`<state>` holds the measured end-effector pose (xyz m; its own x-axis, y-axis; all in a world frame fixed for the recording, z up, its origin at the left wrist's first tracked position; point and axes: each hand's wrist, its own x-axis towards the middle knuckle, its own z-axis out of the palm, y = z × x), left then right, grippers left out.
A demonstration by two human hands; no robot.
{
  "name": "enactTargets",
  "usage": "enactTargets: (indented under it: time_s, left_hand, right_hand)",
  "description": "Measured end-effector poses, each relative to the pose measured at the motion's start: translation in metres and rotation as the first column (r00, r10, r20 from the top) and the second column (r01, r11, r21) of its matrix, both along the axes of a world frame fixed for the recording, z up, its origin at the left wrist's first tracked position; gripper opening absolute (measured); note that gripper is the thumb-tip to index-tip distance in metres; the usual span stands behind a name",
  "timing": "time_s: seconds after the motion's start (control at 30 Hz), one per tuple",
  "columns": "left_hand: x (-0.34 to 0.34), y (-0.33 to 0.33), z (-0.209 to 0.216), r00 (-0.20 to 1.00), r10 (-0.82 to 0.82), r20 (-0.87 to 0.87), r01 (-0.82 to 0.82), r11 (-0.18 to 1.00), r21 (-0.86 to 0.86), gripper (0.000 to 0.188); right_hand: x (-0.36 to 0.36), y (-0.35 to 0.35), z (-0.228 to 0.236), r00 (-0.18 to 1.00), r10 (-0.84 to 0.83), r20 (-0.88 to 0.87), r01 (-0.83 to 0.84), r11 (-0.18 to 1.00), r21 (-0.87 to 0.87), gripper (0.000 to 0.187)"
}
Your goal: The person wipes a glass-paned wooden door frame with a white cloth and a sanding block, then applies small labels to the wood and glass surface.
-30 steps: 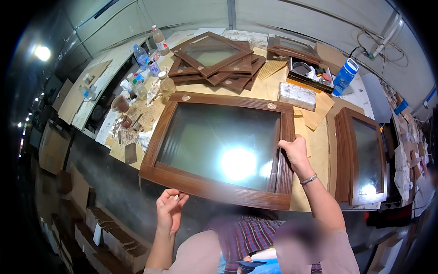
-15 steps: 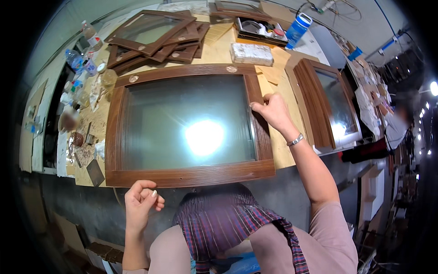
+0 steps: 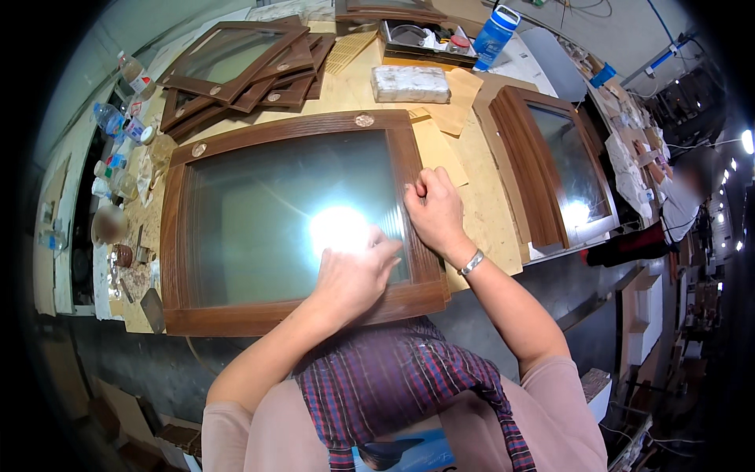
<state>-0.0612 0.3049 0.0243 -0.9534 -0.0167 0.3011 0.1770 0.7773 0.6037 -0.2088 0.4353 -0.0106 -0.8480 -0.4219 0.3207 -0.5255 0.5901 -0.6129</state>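
Note:
A brown wood-framed glass door panel (image 3: 291, 130) lies flat on the work table before me, with a bright light mirrored in its glass. My left hand (image 3: 354, 275) is over the lower right part of the glass, fingers bent and drawn together near the inner edge of the right rail. Beside it, my right hand (image 3: 436, 208) rests at that rail's outer side, its fingers curled in. Whether either hand pinches something small is hidden by the fingers.
Similar framed panels (image 3: 236, 63) are stacked at the back left, and more (image 3: 543, 165) stand at the right. A wrapped white block (image 3: 410, 84), a tool box (image 3: 429, 47) and a blue bottle (image 3: 495, 38) sit behind. Several plastic bottles (image 3: 110, 119) line the left. A person (image 3: 680, 197) works far right.
My left hand has come up from below the front edge to the glass near the right rail. The right hand has shifted slightly down, its fingers more curled. The view has shifted a little.

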Motion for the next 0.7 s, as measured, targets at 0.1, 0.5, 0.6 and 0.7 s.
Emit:
enactTargets:
  time_s: [0.1,0.5,0.6,0.7]
  left_hand:
    - [-0.008,0.004,-0.005,1.0,0.023,0.011,-0.022,0.992,-0.128,0.019]
    - [-0.014,0.014,-0.013,0.998,0.056,-0.005,-0.056,0.994,-0.093,0.014]
    - [-0.014,0.015,-0.011,0.997,0.072,0.008,-0.071,0.996,-0.054,0.014]
    - [-0.014,0.016,-0.007,0.996,0.085,-0.008,-0.085,0.996,-0.03,0.014]
  right_hand:
    - [-0.001,0.002,-0.001,1.0,0.006,0.002,-0.005,1.0,-0.03,0.02]
    - [-0.003,0.005,-0.003,0.997,0.015,0.08,-0.005,0.992,-0.13,0.021]
    - [-0.004,0.005,-0.003,0.997,0.011,0.082,0.0,0.991,-0.134,0.021]
    - [-0.002,0.005,-0.004,0.998,0.002,0.069,0.008,0.991,-0.134,0.022]
